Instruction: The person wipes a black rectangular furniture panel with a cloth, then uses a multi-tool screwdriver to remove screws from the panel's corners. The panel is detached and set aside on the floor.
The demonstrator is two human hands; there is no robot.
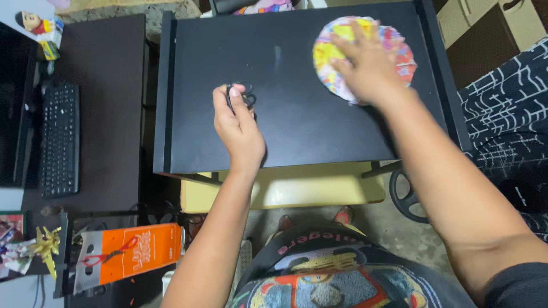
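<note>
A black table (297,131) fills my view, a keyboard (59,138) on the desk left of it. Near the table's far right corner my right hand (368,65) presses flat, fingers spread, on a colourful round paper (331,54). Toward the table's middle, my left hand (237,125) is closed around black scissors (246,98).

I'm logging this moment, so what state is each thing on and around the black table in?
left hand: closed around black scissors, resting on the table
right hand: flat, fingers spread, pressing on the paper
colourful round paper: lying flat, partly covered
black table: mostly bare top
keyboard: untouched on the side desk
</note>
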